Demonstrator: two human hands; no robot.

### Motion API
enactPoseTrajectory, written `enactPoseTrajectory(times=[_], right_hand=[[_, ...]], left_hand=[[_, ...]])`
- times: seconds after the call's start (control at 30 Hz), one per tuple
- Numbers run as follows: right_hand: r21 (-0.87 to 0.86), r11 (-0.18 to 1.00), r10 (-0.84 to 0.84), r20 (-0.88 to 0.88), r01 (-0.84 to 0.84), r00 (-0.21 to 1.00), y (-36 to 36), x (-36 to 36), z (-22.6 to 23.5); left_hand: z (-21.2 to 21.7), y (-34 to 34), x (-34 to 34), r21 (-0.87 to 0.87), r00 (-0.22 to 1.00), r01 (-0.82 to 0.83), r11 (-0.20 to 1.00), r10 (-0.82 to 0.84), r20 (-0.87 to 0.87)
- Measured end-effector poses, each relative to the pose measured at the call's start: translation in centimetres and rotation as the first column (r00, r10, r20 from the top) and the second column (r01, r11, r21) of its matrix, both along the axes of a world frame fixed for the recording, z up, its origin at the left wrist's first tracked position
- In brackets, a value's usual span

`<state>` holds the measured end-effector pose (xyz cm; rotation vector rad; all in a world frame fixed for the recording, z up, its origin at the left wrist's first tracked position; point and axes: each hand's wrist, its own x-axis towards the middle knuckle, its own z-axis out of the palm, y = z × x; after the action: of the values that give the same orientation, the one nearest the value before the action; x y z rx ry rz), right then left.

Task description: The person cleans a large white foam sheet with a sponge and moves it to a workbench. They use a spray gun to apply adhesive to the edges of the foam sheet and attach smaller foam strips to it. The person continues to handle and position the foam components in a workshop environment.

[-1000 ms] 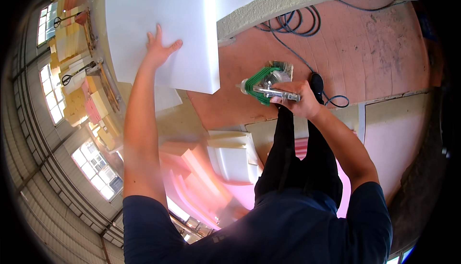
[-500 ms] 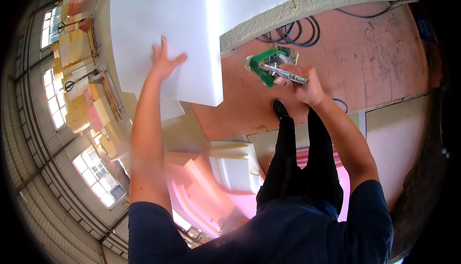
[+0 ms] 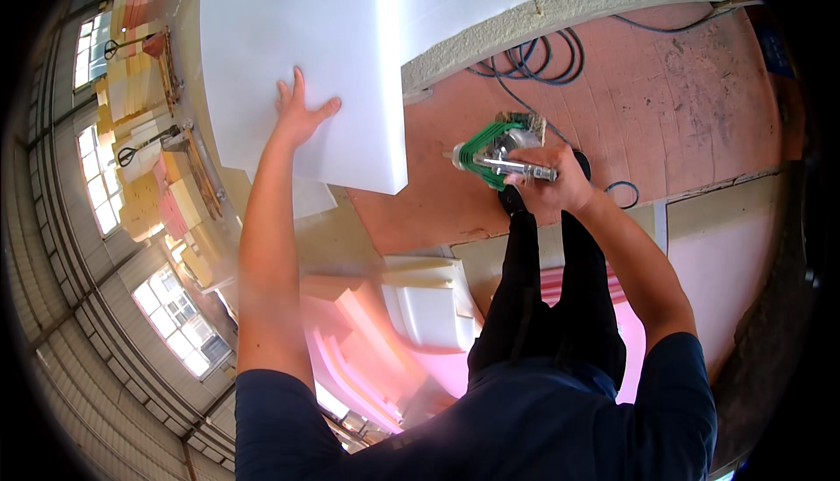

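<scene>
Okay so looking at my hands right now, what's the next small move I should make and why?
Probably swing the green-and-metal spray gun in your right hand leftward toward the white foam sheet. Your left hand lies flat on the sheet, steadying it, while the gun's nozzle points that way but sits apart from the sheet's edge, over the reddish floor.

Foam workshop: stacked foam blocks (image 3: 144, 96), tall factory windows (image 3: 96, 179).

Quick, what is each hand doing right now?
Left hand: open, fingers spread, palm flat against the big white foam sheet.
Right hand: closed around the metal spray gun with green tubing.
</scene>
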<state>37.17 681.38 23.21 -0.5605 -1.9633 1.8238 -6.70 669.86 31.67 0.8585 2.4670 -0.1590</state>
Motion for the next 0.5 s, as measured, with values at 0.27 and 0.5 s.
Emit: enactPoseTrajectory(times=[0.27, 0.5], right_hand=[[-0.029, 0.997, -0.079, -0.033, 0.078, 0.996, 1.4, -1.6, 1.1], [-0.022, 0.978, -0.205, 0.016, 0.206, 0.979, 3.6, -3.0, -0.4]], left_hand=[[-0.1, -0.1, -0.1, 0.008, 1.000, -0.009, 1.000, 0.009, -0.003], [0.0, 0.0, 0.1, 0.006, 1.000, -0.023, 1.000, 0.023, 0.003]])
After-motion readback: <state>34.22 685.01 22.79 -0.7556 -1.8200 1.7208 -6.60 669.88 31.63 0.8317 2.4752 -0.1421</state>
